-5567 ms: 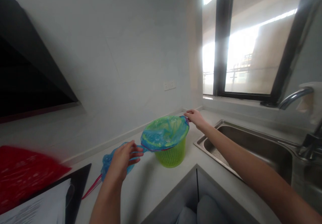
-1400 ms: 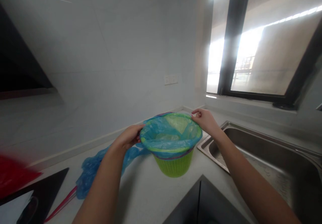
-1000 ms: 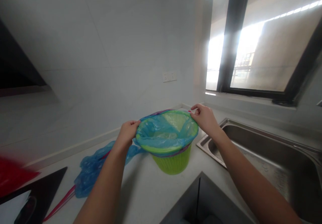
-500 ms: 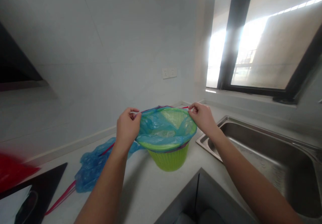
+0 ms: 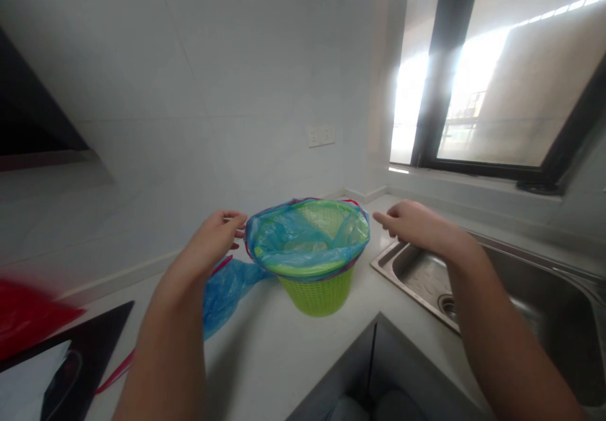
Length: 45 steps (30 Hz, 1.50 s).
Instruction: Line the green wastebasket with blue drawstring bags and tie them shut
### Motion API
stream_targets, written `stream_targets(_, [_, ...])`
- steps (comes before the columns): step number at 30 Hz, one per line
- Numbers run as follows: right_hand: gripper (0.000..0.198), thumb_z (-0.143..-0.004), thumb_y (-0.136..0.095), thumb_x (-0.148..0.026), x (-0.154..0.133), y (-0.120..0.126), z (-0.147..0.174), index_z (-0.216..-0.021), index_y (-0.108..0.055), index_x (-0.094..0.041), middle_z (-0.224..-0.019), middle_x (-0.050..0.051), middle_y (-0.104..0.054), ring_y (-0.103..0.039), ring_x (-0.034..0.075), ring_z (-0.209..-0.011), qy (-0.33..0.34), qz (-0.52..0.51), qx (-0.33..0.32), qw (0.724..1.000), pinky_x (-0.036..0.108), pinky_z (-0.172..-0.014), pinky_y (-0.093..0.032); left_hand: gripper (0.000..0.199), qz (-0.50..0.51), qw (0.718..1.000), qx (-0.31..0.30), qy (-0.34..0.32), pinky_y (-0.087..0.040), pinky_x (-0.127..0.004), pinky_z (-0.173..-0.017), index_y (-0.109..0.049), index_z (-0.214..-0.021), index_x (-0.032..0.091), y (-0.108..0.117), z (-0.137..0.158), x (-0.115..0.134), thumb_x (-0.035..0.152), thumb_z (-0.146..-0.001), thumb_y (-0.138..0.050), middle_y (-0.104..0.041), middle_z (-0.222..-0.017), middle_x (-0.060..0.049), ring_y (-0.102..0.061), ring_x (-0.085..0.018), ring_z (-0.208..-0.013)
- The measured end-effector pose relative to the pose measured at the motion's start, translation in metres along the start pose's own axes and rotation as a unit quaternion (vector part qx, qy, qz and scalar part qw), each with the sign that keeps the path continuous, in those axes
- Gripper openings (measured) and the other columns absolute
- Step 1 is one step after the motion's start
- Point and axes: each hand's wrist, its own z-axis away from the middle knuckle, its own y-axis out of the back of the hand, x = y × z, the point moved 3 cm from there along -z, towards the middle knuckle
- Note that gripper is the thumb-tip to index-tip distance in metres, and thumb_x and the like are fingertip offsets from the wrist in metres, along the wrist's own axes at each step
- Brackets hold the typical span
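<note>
Blue plastic bag (image 5: 303, 239) lines the green basket (image 5: 316, 290) on the counter (image 5: 265, 351), its edge folded over the rim to hold, so my left hand (image 5: 214, 239) and right hand (image 5: 413, 226) hover beside it, fingers loose, gripping nothing.

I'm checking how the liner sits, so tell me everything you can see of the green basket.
The green basket is small, round, lattice-walled plastic, tapering downward, upright on the white counter beside the sink. A blue bag lines it, folded over the rim. Both the left hand and right hand are open beside it, seemingly apart from it.
</note>
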Motion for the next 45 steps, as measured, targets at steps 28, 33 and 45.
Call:
stream_targets(28, [0.037, -0.097, -0.045, -0.031, -0.039, -0.043, 0.050, -0.071, -0.065, -0.014, -0.065, 0.013, -0.068, -0.062, 0.020, -0.053, 0.023, -0.027, -0.187, 0.982, 0.031, -0.055, -0.047, 0.050, 0.017, 0.999, -0.040, -0.001, -0.047, -0.030, -0.066, -0.070, -0.093, 0.015, -0.020, -0.009, -0.016, 0.055, -0.063, -0.069, -0.070, -0.097, -0.012, -0.064, -0.025, -0.085])
stream_targets(33, [0.026, -0.095, -0.052, -0.038, -0.012, -0.083, 0.054, -0.087, -0.062, -0.015, -0.066, 0.001, -0.060, -0.053, 0.011, -0.045, -0.106, -0.417, -0.219, 0.876, 0.023, -0.044, -0.041, 0.053, -0.126, 0.981, -0.124, -0.077, -0.050, -0.032, -0.074, -0.071, -0.098, 0.015, -0.044, -0.073, 0.035, 0.057, -0.066, -0.071, -0.070, -0.112, -0.016, -0.064, -0.029, -0.102])
stream_targets(45, [0.021, -0.086, -0.060, -0.020, -0.018, -0.091, 0.054, -0.066, -0.056, -0.013, -0.056, -0.002, -0.051, -0.046, 0.006, -0.043, -0.142, -0.703, -0.051, 0.695, 0.018, -0.043, -0.039, 0.024, -0.459, 0.858, -0.201, -0.110, -0.055, -0.039, -0.088, -0.076, -0.078, 0.015, -0.115, -0.101, 0.033, 0.019, -0.056, -0.084, -0.074, -0.095, -0.017, -0.068, -0.038, -0.101])
